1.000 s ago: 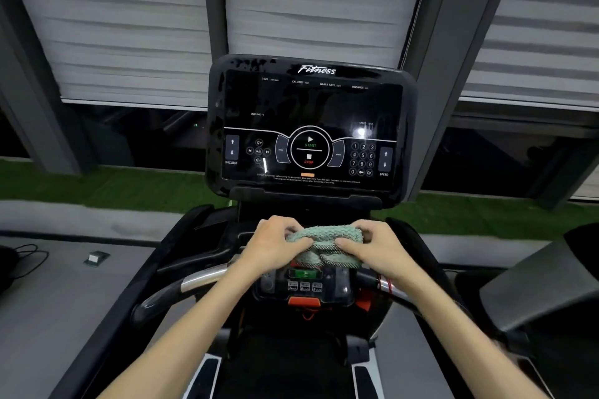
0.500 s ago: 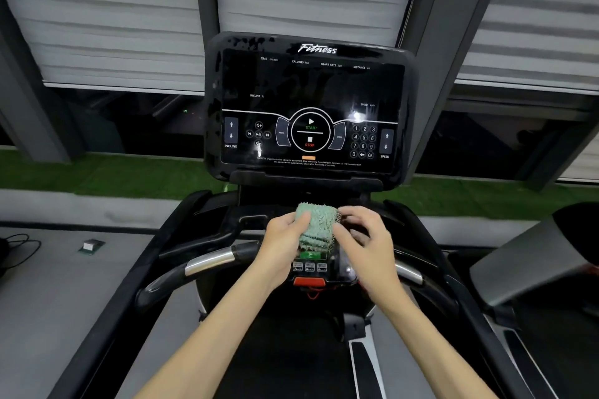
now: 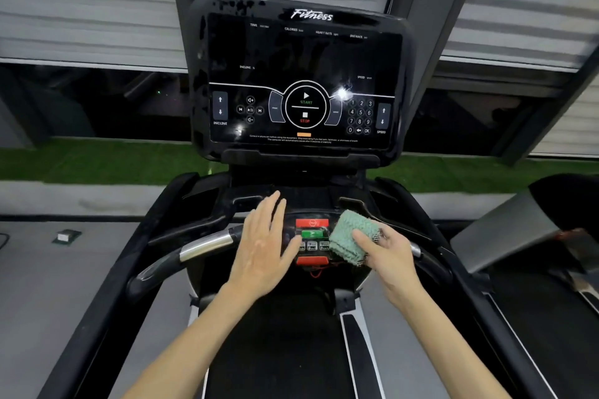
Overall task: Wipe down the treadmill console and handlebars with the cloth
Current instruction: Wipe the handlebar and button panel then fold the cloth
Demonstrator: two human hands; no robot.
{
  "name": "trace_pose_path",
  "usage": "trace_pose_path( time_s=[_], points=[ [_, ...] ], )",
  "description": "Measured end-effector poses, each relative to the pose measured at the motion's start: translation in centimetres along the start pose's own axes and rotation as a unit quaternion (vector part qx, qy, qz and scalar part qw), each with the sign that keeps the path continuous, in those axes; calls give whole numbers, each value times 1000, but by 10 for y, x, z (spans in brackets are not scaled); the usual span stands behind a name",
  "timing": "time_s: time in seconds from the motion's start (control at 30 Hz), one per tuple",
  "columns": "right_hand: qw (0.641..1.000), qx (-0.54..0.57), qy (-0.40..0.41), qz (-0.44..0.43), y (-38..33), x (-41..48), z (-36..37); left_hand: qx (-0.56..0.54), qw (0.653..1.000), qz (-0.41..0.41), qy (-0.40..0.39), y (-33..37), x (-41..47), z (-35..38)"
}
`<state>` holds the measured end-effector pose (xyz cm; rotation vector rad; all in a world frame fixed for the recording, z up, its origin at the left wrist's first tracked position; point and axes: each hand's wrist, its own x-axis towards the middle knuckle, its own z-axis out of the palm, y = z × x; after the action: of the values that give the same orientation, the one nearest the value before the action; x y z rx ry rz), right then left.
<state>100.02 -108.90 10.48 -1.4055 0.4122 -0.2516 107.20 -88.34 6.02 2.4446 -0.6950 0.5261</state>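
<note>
Right hand (image 3: 390, 253) gripping folded cloth (image 3: 353, 236) beside button panel (image 3: 312, 241), probably to wipe; left hand (image 3: 264, 249) open, clear.

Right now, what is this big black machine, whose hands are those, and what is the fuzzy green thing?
This picture comes from a camera worn on a person's head, looking down at their own hands. The machine is a treadmill, for walking or running in place. The tall dark screen is its console, with start and stop buttons. Lower down sits a small button panel between silver-and-black handlebars. The fuzzy green thing is a folded cloth for wiping. The right hand holds it beside the small buttons. The left hand is open and flat, holding nothing.
</note>
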Motion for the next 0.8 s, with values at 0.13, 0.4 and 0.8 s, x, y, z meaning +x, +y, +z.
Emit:
trace_pose_path(
  time_s=[0.13,0.4,0.8],
  points=[
    [977,-159,73,-119,-8,8,-13,150,982,53,-100,-26,-9,16],
    [719,-555,1,-418,32,44,-6,122,985,55,-112,-33,-6,26],
    [669,-602,-43,-434,24,71,-14,82,989,48,-118,-43,-9,15]
  ],
)
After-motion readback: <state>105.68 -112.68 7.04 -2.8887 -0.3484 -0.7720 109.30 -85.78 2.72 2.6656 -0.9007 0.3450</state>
